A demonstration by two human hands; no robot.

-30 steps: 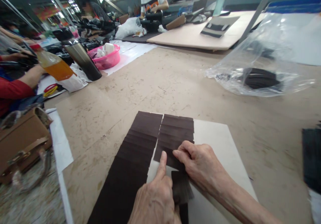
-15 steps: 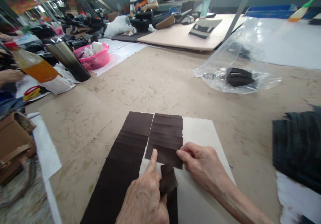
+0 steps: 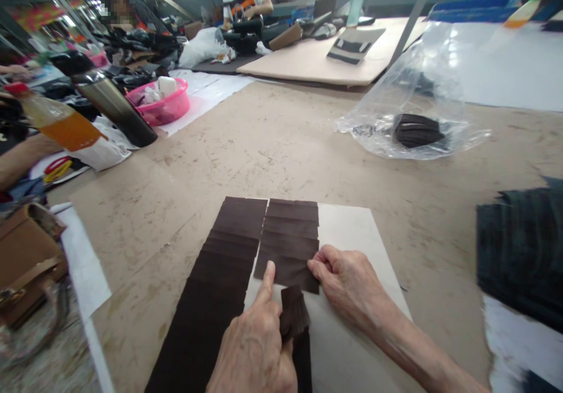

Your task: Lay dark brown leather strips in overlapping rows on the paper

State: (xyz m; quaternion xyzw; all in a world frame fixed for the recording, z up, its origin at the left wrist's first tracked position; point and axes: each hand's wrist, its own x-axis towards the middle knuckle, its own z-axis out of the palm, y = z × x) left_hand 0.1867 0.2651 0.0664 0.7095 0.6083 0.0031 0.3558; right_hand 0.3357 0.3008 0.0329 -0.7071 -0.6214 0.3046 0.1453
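Observation:
A pale board [image 3: 347,223] lies before me with two columns of overlapping dark brown pieces, perhaps leather or fabric, on it. My right hand [image 3: 347,275] pinches the right edge of the front dark brown piece [image 3: 288,273] in the right column. On that piece's left lower edge rests the stretched index finger of my left hand [image 3: 257,340]. The other left fingers curl round a fanned stack of dark brown pieces [image 3: 294,311], partly hidden by the hand. The left column [image 3: 206,287] runs toward me in close overlapping rows.
A clear plastic bag [image 3: 373,126] holds dark strips. Dark layered pieces [image 3: 514,258] are piled at the right. Leftward stand a steel flask [image 3: 116,105], a bottle of orange liquid [image 3: 65,126], a pink basket [image 3: 169,108] and a brown bag [image 3: 30,258]. Other people work beyond and at left.
My hands hold nearly the same pose on the front piece. The view has shifted slightly. At the left edge, another person's forearm has come further into view.

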